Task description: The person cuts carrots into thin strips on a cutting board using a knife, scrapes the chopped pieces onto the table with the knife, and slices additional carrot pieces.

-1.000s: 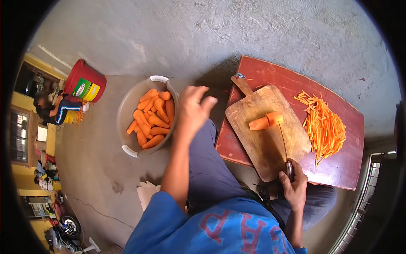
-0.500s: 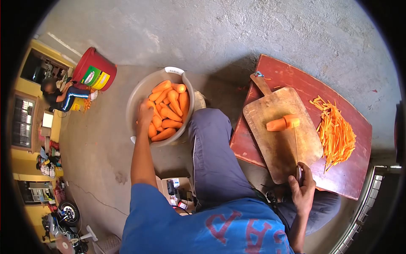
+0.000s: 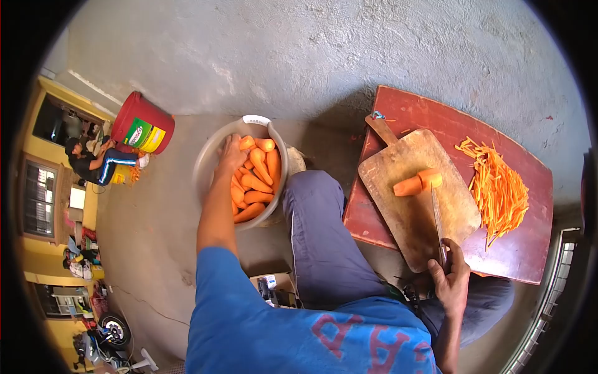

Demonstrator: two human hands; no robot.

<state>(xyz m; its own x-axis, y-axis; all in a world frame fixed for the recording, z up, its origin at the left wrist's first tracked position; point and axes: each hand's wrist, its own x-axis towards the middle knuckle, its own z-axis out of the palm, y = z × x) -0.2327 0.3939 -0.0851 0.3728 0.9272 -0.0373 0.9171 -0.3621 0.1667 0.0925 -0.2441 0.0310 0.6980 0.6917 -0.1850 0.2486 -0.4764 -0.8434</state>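
Note:
My left hand (image 3: 232,154) reaches into a grey plastic basin (image 3: 204,156) of whole peeled carrots (image 3: 254,182). Its fingers curl over a carrot (image 3: 246,143) near the far rim, and their undersides are hidden. My right hand (image 3: 451,277) is closed around the handle of a knife (image 3: 438,224). The blade lies over a wooden chopping board (image 3: 405,221), its tip close to a cut carrot (image 3: 411,185). That carrot rests on the board as a longer piece and a short chunk. A heap of carrot strips (image 3: 498,196) lies right of the board.
The board sits on a low red wooden table (image 3: 536,237) beside the rough wall (image 3: 311,56). A box of small items (image 3: 274,287) stands by my leg. Farther left are a red bucket (image 3: 140,124), a seated person (image 3: 99,162) and a motorbike wheel (image 3: 115,329).
My left hand has moved from the basin's left side toward its far rim, onto a carrot there. My right hand keeps the knife by the cut carrot. The view has shifted slightly.

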